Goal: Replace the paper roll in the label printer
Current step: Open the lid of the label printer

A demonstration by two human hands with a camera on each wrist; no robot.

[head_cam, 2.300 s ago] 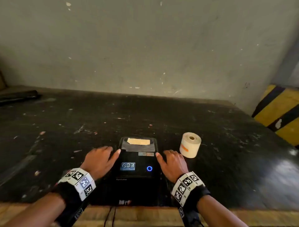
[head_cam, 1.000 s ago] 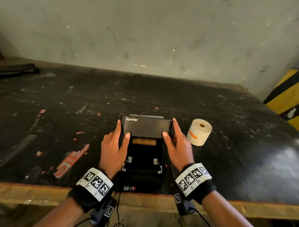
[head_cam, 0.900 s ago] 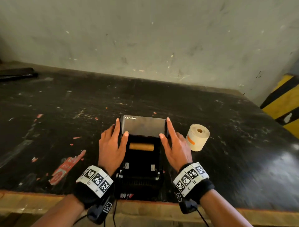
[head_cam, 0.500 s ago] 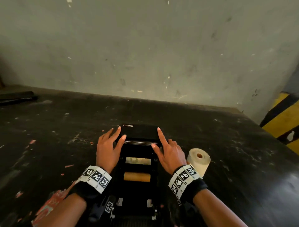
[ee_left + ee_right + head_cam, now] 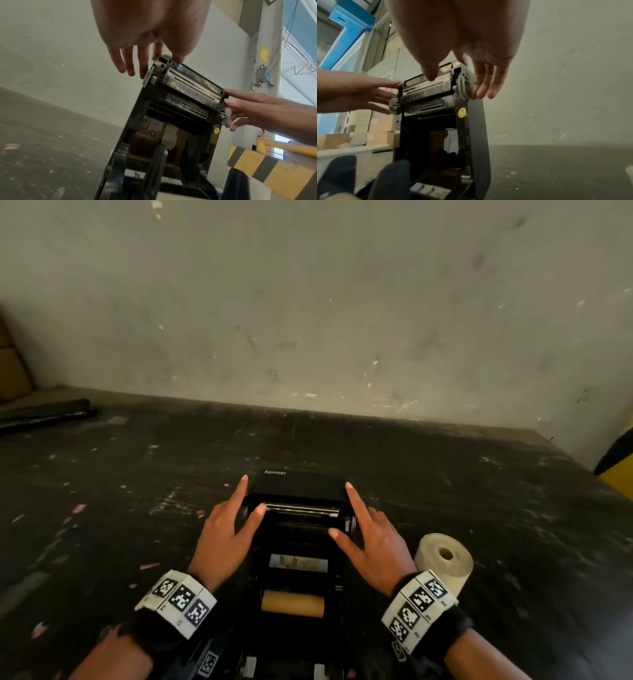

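Note:
The black label printer (image 5: 298, 563) stands at the table's near edge with its lid (image 5: 298, 487) swung up and back. Inside lies a bare brown cardboard core (image 5: 293, 604). My left hand (image 5: 236, 518) lies along the lid's left side with straight fingers, thumb on its front edge. My right hand (image 5: 359, 522) mirrors it on the right side. In the left wrist view the left hand (image 5: 137, 56) touches the lid (image 5: 185, 100) near its top corner. In the right wrist view the fingers (image 5: 481, 83) rest on a grey latch (image 5: 463, 86). A full white paper roll (image 5: 443, 559) stands right of the printer.
The dark, scuffed table (image 5: 137, 491) runs back to a grey wall (image 5: 308, 302). A long black object (image 5: 44, 412) lies at the far left. A yellow-and-black striped barrier (image 5: 620, 467) stands at the right edge. Cardboard boxes (image 5: 368, 129) are stacked off to the left.
The lid went from closed to raised and has tilted further back, with both hands following on its sides. The brown core inside came into sight. The white roll stayed put.

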